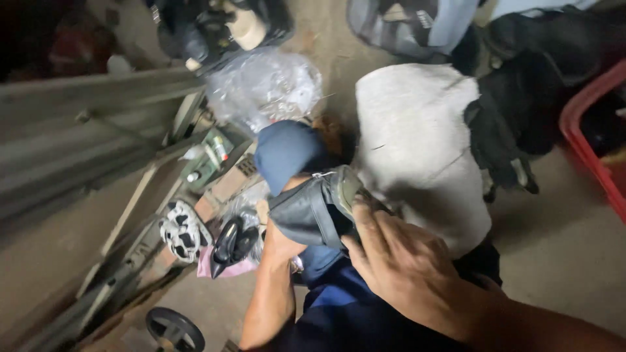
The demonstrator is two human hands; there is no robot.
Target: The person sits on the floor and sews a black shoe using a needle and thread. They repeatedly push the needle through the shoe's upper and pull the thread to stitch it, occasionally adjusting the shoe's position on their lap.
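Note:
A dark shoe [312,210] with an olive-grey sole edge is held over my lap, beside my blue-trousered knee [287,150]. My right hand [404,267] grips it from the near side, with the fingers curled over the sole. My left hand [282,246] reaches up from below into or behind the shoe. Only its wrist and heel show; the fingers are hidden by the shoe.
A pale grey cloth bundle [417,143] lies just beyond the shoe, with dark garments [521,111] and a red crate rim [583,124] to its right. At left are a clear plastic bag [267,85], a black-and-white patterned shoe [182,231], a black heeled shoe [231,241], a black wheel [173,329] and long grey boards [78,130].

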